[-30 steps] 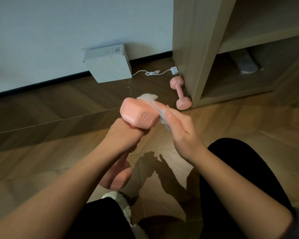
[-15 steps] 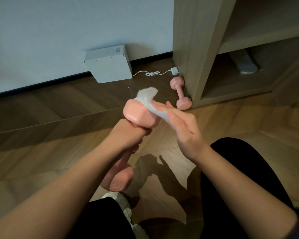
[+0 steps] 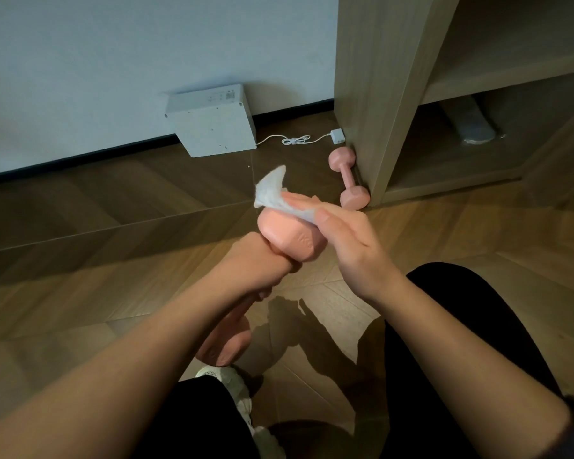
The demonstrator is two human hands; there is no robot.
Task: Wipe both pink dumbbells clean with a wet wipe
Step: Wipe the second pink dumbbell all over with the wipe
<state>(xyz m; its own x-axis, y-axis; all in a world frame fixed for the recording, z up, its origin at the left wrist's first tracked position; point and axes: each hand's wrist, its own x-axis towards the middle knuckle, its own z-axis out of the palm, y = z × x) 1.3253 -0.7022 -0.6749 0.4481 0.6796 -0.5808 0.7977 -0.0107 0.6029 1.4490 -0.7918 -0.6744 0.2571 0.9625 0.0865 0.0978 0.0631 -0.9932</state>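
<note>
My left hand grips the handle of a pink dumbbell, held upright above the floor; its lower head shows below my wrist. My right hand presses a white wet wipe over the top of the upper head, with a corner of the wipe sticking up to the left. A second pink dumbbell lies on the wooden floor against the foot of the wooden shelf unit, apart from both hands.
A white box leans against the wall, with a white cable and plug beside it. The shelf unit's lower compartment holds a grey object. My dark-trousered legs and a white shoe are below my arms.
My right hand has slid the wipe from the side of the upper head up over its top, and the dumbbell has turned in my left hand so its marked face points toward me.
</note>
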